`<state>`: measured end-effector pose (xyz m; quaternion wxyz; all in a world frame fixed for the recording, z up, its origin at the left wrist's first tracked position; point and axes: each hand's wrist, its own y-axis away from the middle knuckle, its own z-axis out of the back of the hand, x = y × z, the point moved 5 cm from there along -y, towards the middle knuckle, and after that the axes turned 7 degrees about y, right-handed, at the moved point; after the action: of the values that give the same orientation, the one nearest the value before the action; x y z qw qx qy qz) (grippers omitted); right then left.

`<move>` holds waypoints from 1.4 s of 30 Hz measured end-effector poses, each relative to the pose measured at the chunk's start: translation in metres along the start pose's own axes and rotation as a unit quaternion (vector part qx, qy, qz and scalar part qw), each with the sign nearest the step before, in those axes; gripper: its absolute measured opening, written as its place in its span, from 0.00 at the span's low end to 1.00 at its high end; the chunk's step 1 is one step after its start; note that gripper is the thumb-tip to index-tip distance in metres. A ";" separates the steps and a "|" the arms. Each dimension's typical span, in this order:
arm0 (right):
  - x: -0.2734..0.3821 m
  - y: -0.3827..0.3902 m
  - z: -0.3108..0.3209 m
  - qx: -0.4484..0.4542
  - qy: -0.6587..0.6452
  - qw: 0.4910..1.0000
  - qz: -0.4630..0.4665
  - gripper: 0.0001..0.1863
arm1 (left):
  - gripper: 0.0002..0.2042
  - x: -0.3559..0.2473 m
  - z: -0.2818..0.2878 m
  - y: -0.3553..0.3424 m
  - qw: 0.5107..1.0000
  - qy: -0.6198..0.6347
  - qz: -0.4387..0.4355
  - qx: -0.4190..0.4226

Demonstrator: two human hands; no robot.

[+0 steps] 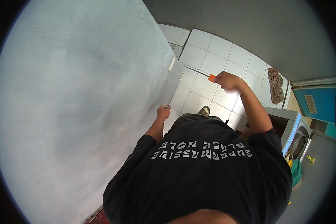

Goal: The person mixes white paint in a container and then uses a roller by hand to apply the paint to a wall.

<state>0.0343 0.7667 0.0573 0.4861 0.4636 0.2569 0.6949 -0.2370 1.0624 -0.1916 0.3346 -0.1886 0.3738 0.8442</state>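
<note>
My right hand (pixel 228 81) grips the orange handle (pixel 212 77) of a paint roller, whose long thin metal rod reaches leftward to a white roller head (pixel 171 64) at the big pale grey, patchily coated wall (pixel 63 89). It cannot be told whether the roller touches the wall. My left hand (pixel 163 112) is closed low beside the wall, at a slightly darker grey band (pixel 164 89); what is in its fingers is too small to make out. Below my hands are my black shirt and one shod foot (pixel 204 111) on white floor tiles (pixel 194 91).
A grey wall (pixel 250 30) bounds the tiles ahead. A crumpled patterned cloth (pixel 275 86) lies at the right, near a blue panel (pixel 315 104). Close by my right side are a tiled counter (pixel 291 119) with a steel sink or basin (pixel 299 143) and a green cloth (pixel 295 171).
</note>
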 end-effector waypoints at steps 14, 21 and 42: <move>0.036 -0.007 -0.053 -0.020 0.020 1.000 0.012 0.19 | 0.21 0.067 0.022 0.029 0.994 0.100 0.049 -0.009; 0.039 0.091 -0.053 -0.036 -0.029 0.997 0.056 0.20 | 0.21 0.088 0.038 0.039 0.992 0.117 0.049 -0.010; 0.058 0.096 -0.061 -0.047 0.020 0.996 0.072 0.21 | 0.21 0.111 0.056 0.049 0.997 0.074 0.039 -0.005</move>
<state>-0.0679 0.7870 0.1307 0.4507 0.4438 0.1990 0.7485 -0.3538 1.1274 -0.1934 0.2720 -0.2371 0.4002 0.8424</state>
